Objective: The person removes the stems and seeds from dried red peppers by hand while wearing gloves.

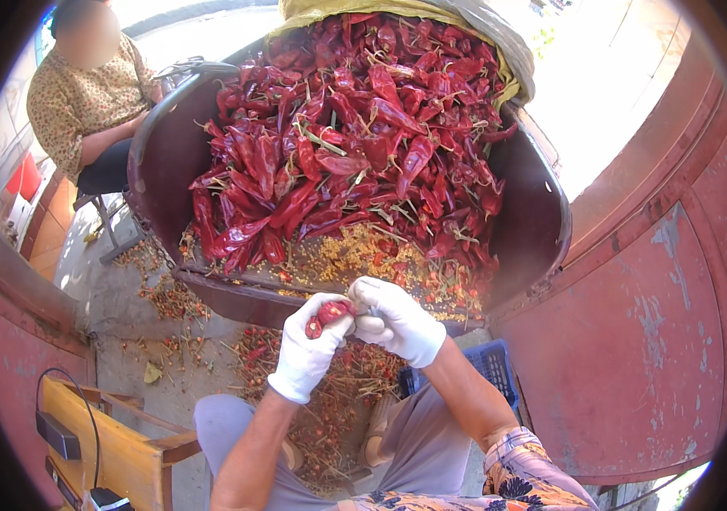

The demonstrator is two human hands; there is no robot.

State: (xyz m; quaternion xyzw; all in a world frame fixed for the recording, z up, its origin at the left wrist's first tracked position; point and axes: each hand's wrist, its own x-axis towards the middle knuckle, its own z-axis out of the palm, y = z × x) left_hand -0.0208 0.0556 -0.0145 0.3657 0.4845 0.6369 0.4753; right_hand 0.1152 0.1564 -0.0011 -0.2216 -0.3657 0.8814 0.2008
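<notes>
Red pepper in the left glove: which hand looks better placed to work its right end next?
Probably the right hand: its fingertips are beside that end of the red pepper, while the left hand grips the pepper and could steady it. Whether the right pinches anything is hard to tell.

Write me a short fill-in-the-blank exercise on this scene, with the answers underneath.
1. The left hand and right hand wear ____ gloves.
2. Red pepper sits in the ____ hand's grip.
3. Loose yellow seeds lie along the pepper heap's ____ edge, rather than its far one.
4. The blue crate stands by the person's ____ leg.

Missing words: white; left; near; right.
</notes>
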